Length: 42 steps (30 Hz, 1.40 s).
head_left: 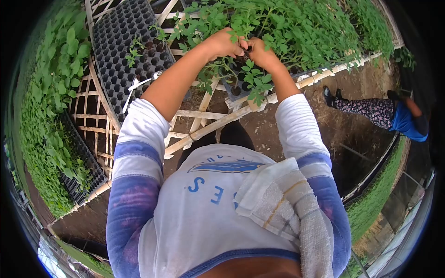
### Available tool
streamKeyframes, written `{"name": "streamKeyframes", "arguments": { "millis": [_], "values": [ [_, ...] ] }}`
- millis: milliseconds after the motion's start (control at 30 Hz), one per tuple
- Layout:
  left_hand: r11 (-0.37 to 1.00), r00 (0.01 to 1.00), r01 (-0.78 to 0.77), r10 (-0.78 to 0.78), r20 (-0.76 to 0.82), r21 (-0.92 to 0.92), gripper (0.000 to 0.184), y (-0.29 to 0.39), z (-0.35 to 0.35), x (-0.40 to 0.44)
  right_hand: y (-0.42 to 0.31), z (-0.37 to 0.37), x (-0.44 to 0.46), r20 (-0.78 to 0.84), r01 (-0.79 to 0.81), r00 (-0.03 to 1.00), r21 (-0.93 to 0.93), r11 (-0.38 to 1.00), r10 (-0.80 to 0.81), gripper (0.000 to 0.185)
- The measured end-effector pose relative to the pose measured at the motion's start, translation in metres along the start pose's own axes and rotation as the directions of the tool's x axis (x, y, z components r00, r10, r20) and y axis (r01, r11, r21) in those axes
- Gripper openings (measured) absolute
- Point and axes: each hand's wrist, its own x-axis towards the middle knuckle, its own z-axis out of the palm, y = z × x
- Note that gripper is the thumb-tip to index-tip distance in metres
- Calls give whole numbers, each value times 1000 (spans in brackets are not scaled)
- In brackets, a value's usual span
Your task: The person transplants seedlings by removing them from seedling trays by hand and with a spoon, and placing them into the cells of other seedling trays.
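Over the front edge of a black seedling tray (236,91), my two hands meet among leafy green seedlings (287,28). My left hand (224,45) is closed, its thumb and fingers pinched at a dark soil plug (245,52) of a seedling. From the other side my right hand (262,54) closes on the same plug, fingertips nearly touching the left ones. Leaves partly cover both hands' fingertips. Below them, a small seedling (256,79) stands at the tray's near corner.
Left of my arm lies another black cell tray (123,55) with mostly bare cells, a few seedlings (134,52) and white plastic utensils (137,85). Bamboo slats (204,109) support the trays. More plants (51,92) grow at far left. Another person (380,112) stands on the right.
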Motion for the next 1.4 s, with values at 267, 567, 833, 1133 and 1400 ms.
{"name": "streamKeyframes", "arguments": {
  "millis": [267, 567, 833, 1133, 1400],
  "values": [
    [994, 996, -55, 48, -79, -99, 16, -2, -4, -14, -1, 12, 10, -89, -38, 995, 56, 998, 43, 30],
    [973, 960, -199, 169, -222, -119, 22, 44, -63, -116, -14, 11, -13, -122, -63, 991, -43, 997, 58, 19],
    [956, 884, -189, 66, -462, -225, 21, 8, -142, -216, -14, 18, -13, -152, -180, 971, 47, 983, 185, 11],
    [938, 683, -180, -96, -724, -295, 20, -68, -210, -279, -58, -15, -44, -168, -31, 986, -236, 971, -9, 21],
    [910, 575, -199, -193, -795, -365, 22, -114, -237, -259, -85, -46, -91, -445, 42, 894, -11, 999, -42, 21]
  ]
}}
